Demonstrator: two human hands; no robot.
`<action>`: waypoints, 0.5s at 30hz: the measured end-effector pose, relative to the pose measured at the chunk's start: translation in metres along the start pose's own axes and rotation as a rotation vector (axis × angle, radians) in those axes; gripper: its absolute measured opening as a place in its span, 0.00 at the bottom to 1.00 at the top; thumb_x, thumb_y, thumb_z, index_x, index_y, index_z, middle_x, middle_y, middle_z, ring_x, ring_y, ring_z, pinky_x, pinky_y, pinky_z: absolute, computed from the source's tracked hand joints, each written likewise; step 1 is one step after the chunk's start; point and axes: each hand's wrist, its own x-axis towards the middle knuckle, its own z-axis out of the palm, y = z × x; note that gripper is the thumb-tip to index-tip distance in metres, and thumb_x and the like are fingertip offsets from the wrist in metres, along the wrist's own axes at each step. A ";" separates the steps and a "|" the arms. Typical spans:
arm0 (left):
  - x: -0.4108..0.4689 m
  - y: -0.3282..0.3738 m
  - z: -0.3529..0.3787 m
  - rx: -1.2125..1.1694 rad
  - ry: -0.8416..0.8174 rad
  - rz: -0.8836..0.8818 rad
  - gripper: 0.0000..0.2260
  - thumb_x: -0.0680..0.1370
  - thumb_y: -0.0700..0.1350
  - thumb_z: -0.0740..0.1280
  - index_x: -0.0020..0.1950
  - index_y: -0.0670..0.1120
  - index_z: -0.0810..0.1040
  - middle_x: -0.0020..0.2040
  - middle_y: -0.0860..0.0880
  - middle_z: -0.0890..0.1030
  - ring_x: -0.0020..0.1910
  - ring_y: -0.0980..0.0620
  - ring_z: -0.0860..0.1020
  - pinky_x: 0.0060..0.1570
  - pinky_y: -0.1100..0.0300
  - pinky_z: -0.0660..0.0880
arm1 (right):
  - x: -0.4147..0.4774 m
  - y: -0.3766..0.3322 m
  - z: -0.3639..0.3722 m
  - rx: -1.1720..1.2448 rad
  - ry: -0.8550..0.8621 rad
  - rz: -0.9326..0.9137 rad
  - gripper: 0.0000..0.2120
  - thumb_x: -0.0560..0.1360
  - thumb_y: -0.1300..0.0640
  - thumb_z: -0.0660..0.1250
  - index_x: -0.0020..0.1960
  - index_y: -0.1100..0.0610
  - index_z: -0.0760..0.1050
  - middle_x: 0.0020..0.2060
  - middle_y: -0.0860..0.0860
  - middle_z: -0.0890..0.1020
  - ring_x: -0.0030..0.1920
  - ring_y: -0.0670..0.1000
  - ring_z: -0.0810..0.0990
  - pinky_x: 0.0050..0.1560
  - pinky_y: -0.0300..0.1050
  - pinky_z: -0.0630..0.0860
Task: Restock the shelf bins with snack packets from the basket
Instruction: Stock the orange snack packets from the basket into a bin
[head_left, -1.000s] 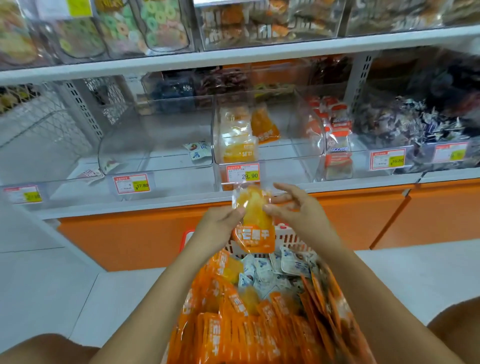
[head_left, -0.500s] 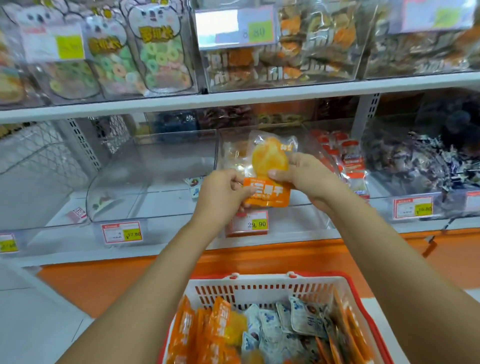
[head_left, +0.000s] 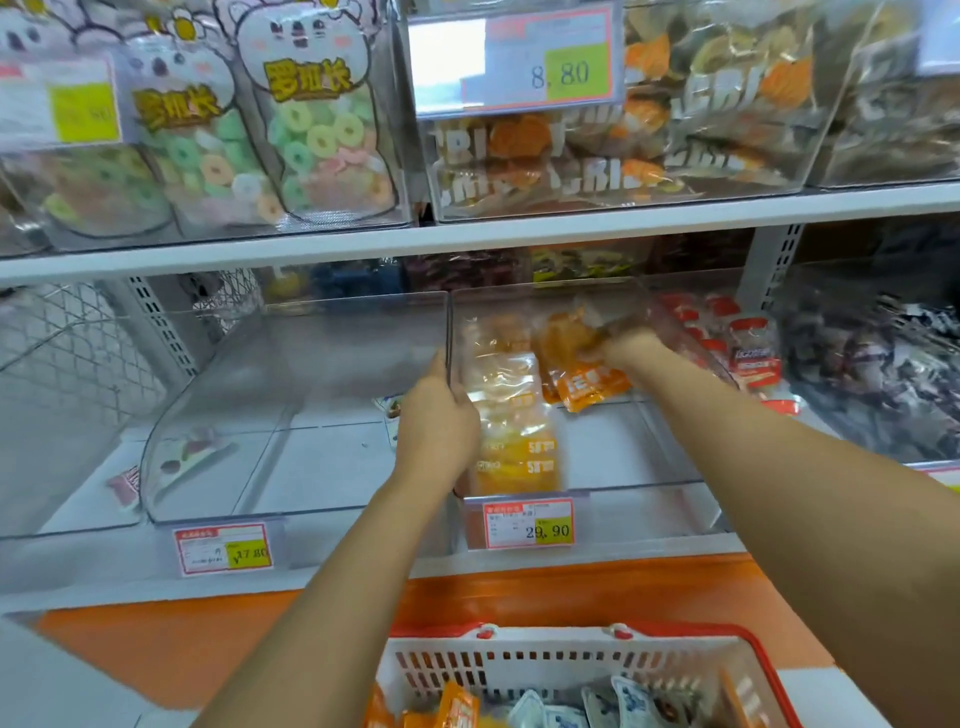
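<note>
1. Your right hand (head_left: 626, 347) grips the orange packet (head_left: 595, 382) inside the clear bin (head_left: 649, 509) priced 29.90.
2. Your left hand (head_left: 439, 421) clasps that bin's left wall.
3. The basket (head_left: 519, 670) sits below.

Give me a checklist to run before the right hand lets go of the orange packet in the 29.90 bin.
1. Check the orange packet is inside the bin: ok, past the front wall, above the floor.
2. Check the right hand grip on it: cannot tell, motion blur hides the fingers.
3. Check the left hand steadies the bin: ok, it holds the left wall's edge.
4. Check room to drop: ok, bare floor shows at the bin's front right.
5. Check the yellow packets are clear: ok, stacked along the left wall.
6. Check the basket holds more snack packets: ok.
</note>
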 end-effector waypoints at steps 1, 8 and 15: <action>0.001 -0.001 0.001 -0.010 -0.024 -0.017 0.22 0.81 0.38 0.54 0.76 0.46 0.61 0.60 0.43 0.78 0.52 0.44 0.78 0.52 0.54 0.76 | 0.010 0.003 0.006 -0.093 0.019 -0.002 0.20 0.78 0.56 0.65 0.67 0.63 0.71 0.65 0.60 0.75 0.65 0.58 0.73 0.56 0.44 0.70; 0.001 -0.002 0.001 -0.009 -0.038 0.013 0.21 0.82 0.39 0.54 0.75 0.49 0.63 0.56 0.46 0.79 0.51 0.47 0.78 0.52 0.54 0.77 | 0.046 0.013 0.034 -0.171 0.052 -0.050 0.19 0.78 0.53 0.63 0.63 0.64 0.72 0.58 0.61 0.78 0.57 0.58 0.77 0.46 0.42 0.69; -0.001 0.000 0.001 0.008 -0.027 0.004 0.22 0.82 0.39 0.54 0.76 0.49 0.59 0.54 0.43 0.80 0.50 0.43 0.80 0.50 0.49 0.78 | 0.052 0.023 0.045 -0.172 -0.077 -0.029 0.29 0.68 0.52 0.77 0.63 0.62 0.70 0.55 0.57 0.79 0.53 0.57 0.79 0.52 0.46 0.74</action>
